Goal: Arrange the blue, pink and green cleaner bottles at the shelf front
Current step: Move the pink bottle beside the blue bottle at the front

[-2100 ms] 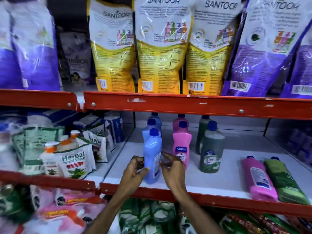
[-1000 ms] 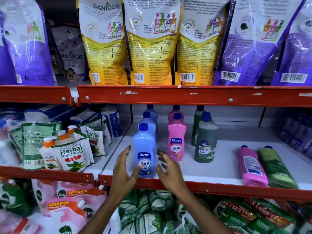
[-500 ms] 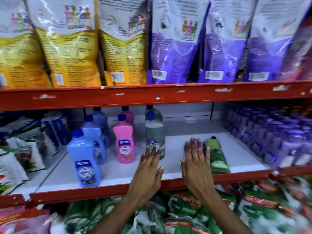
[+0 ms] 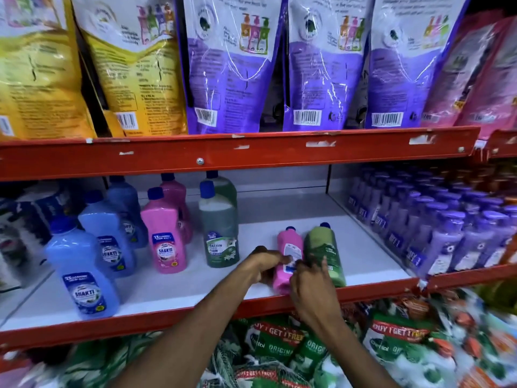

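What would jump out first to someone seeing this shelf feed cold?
Both hands, left hand and right hand, close on a pink bottle lying flat at the shelf front, with a green bottle lying beside it on the right. To the left, blue, pink and green bottles stand upright in rows, the front blue bottle nearest the red shelf edge. Overhead hang big yellow and purple refill pouches.
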Demonstrator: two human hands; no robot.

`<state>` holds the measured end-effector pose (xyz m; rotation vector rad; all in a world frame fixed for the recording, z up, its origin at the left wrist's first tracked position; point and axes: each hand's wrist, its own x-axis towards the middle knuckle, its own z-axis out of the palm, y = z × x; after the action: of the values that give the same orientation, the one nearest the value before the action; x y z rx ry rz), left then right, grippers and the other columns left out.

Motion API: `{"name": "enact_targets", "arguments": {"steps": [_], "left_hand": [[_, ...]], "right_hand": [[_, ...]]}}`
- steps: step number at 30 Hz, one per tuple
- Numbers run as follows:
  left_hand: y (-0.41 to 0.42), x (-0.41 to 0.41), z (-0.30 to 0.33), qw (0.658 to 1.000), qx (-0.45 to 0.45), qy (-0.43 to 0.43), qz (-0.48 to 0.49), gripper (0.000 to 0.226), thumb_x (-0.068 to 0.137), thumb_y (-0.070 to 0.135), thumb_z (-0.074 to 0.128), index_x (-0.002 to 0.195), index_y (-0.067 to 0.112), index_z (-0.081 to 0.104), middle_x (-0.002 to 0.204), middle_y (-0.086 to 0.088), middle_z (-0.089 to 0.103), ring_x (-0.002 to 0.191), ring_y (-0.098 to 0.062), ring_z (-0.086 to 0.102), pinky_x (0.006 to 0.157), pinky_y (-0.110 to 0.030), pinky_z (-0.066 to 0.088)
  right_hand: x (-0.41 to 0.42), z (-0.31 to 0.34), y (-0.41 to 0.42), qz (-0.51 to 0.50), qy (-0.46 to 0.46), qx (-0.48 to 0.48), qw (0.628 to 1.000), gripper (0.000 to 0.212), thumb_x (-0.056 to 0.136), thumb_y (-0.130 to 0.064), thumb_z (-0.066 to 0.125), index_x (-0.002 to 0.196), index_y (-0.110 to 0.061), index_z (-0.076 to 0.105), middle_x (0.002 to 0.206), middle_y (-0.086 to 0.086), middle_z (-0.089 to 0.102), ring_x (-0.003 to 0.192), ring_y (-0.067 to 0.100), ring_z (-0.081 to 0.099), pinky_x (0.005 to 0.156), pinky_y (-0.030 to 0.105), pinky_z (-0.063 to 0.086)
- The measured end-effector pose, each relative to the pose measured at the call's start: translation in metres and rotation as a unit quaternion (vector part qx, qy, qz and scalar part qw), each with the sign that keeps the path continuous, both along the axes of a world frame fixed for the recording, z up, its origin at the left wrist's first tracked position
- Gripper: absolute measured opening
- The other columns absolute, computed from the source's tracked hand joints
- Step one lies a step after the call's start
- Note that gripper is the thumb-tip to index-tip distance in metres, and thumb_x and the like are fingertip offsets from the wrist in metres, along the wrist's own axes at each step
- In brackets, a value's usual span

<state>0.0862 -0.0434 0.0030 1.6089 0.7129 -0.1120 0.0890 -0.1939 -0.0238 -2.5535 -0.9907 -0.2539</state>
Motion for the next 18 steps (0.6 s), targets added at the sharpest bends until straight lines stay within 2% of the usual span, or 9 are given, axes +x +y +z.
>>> {"name": "enact_targets", "arguments": {"steps": [2,4,6,9,12,14,16,18], "left_hand": [[0.0,0.0,0.001,0.999,-0.051,0.001,0.006,0.027,0.09,0.014,0.069,0.116,0.005,0.064,0.085,-0.007,0.072,0.068,-0.02,0.069,0.079,-0.044,0.059],[0.0,-0.004,0.001,0.997,-0.067,-0.015,0.019,0.034,0.094,0.009,0.063,0.126,0.001,0.06,0.086,-0.008,0.07,0.072,-0.022,0.066,0.089,-0.048,0.053],[0.003,-0.017,0.001,0.995,-0.071,-0.057,0.036,0.036,0.094,0.005,0.063,0.129,-0.002,0.059,0.094,-0.01,0.072,0.072,-0.021,0.066,0.086,-0.047,0.053],[0.018,-0.053,0.002,0.986,-0.048,-0.15,0.054,0.035,0.094,0.001,0.06,0.128,0.0,0.061,0.114,-0.015,0.073,0.077,-0.017,0.069,0.071,-0.032,0.059],[0.043,-0.111,0.003,0.967,-0.017,-0.249,0.056,0.035,0.092,-0.004,0.06,0.125,0.008,0.063,0.113,-0.006,0.075,0.088,-0.016,0.075,0.071,-0.024,0.062],[0.06,-0.147,0.001,0.954,0.034,-0.288,0.068,0.038,0.091,-0.007,0.06,0.12,0.016,0.065,0.106,0.002,0.079,0.094,-0.012,0.076,0.075,-0.022,0.061],[0.077,-0.177,-0.003,0.943,0.088,-0.304,0.108,0.041,0.091,-0.011,0.057,0.12,0.017,0.063,0.105,0.003,0.078,0.091,-0.003,0.075,0.075,-0.018,0.059],[0.092,-0.196,-0.007,0.932,0.13,-0.307,0.145,0.043,0.092,-0.015,0.053,0.127,0.008,0.058,0.111,-0.006,0.073,0.087,0.003,0.073,0.074,-0.014,0.058]], "right_hand": [[-0.001,0.001,-0.001,0.014,0.015,0.05,0.999,0.014,0.095,-0.02,0.05,0.09,-0.014,0.062,0.091,0.005,0.069,0.088,0.023,0.063,0.105,0.047,0.048],[-0.002,0.003,0.0,0.018,0.039,0.098,0.994,0.016,0.097,-0.016,0.044,0.093,-0.015,0.059,0.094,0.005,0.066,0.083,0.02,0.061,0.092,0.043,0.056],[-0.005,0.007,0.005,0.017,0.076,0.162,0.984,0.018,0.099,-0.017,0.042,0.108,-0.015,0.058,0.103,0.005,0.066,0.082,0.019,0.064,0.081,0.039,0.061],[-0.017,0.021,0.016,0.018,0.119,0.264,0.957,0.037,0.096,-0.02,0.057,0.132,-0.011,0.052,0.11,-0.001,0.067,0.085,0.019,0.065,0.08,0.034,0.06],[-0.042,0.033,0.039,0.085,0.216,0.321,0.918,0.039,0.089,-0.021,0.069,0.127,-0.016,0.06,0.109,-0.005,0.073,0.081,-0.001,0.069,0.074,0.021,0.061],[-0.064,0.033,0.061,0.122,0.233,0.341,0.902,0.039,0.082,-0.019,0.076,0.119,-0.022,0.064,0.102,-0.015,0.072,0.082,-0.013,0.067,0.071,0.008,0.056],[-0.087,0.029,0.088,0.14,0.241,0.347,0.895,0.039,0.079,-0.018,0.079,0.115,-0.024,0.063,0.1,-0.018,0.072,0.084,-0.016,0.066,0.07,0.001,0.05],[-0.105,0.025,0.114,0.144,0.233,0.348,0.897,0.039,0.078,-0.014,0.079,0.112,-0.023,0.064,0.101,-0.012,0.075,0.082,-0.015,0.066,0.07,0.0,0.049]]}}
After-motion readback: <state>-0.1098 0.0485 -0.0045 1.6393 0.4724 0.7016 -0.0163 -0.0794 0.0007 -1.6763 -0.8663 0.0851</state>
